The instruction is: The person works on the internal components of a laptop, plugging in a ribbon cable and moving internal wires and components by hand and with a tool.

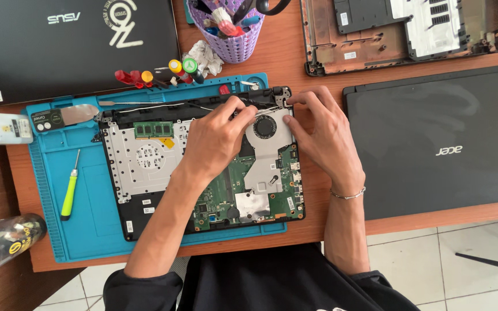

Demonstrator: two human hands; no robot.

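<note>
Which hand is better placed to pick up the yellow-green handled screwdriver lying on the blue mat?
Probably the left hand: the yellow-green handled screwdriver lies on the blue mat on the left side. The right hand rests at the opened black laptop's far right corner.

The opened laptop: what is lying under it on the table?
A blue work mat lies under the opened laptop; its left side and front edge show. The part beneath the laptop is covered, so anything there cannot be seen.
</note>
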